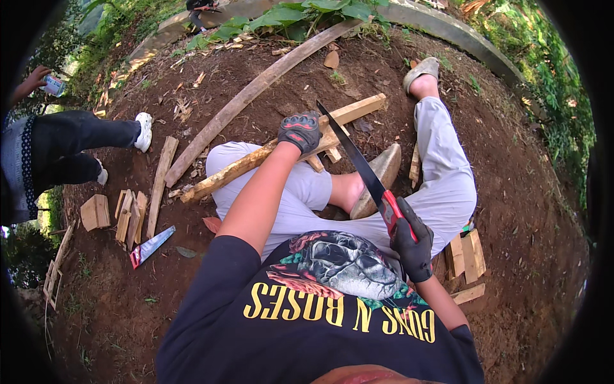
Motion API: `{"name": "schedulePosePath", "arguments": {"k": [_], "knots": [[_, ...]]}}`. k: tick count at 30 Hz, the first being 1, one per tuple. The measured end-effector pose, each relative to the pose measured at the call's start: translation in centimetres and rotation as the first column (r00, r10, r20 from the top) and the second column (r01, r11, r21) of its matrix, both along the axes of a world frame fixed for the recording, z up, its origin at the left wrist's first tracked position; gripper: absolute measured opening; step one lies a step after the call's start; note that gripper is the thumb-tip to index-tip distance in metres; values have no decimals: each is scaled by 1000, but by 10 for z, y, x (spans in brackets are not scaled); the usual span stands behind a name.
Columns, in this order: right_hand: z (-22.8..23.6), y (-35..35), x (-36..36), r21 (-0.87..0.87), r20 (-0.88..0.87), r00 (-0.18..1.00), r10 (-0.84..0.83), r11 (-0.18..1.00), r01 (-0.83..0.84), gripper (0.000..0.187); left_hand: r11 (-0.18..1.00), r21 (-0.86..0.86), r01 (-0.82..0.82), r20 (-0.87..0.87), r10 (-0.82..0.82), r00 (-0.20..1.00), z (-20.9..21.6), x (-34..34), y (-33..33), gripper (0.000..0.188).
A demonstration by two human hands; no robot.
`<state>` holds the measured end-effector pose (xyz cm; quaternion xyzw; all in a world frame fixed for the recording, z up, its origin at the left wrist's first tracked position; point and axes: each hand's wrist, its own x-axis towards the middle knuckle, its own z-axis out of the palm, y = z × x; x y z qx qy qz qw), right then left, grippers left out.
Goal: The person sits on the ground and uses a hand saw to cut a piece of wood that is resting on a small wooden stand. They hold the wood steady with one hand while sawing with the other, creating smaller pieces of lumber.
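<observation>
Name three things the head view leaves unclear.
Long dark-bladed saw's red handle: head view, partly hidden by the black-gloved right grip.
Black-gloved left grip: head view, palm hidden behind its own back.
Standing person in dark trousers: head view, head cut off by the left edge.

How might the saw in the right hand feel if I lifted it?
The saw would likely flex sideways, since its blade looks long and thin. It may feel heavier toward its chunky red handle, as the blade tapers forward.
</observation>
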<state>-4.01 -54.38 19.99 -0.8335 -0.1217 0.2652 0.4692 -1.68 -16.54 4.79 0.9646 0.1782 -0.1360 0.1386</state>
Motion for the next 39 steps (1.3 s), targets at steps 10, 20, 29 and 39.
{"name": "schedulePosePath", "arguments": {"k": [10,20,29,39], "knots": [[-147,200,88,317,271,961,-54,948,-36,43,1000,23,-5,117,2,993,-5,6,-3,32],[-74,71,20,62,160,986,33,997,-44,47,999,4,-37,22,37,999,8,-9,-7,31],[-103,95,40,137,288,957,15,989,-56,45,998,67,-8,30,6,1000,6,-4,-9,32],[-140,200,86,183,204,979,10,982,-48,43,999,34,10,91,-13,996,0,-3,-5,32]]}}
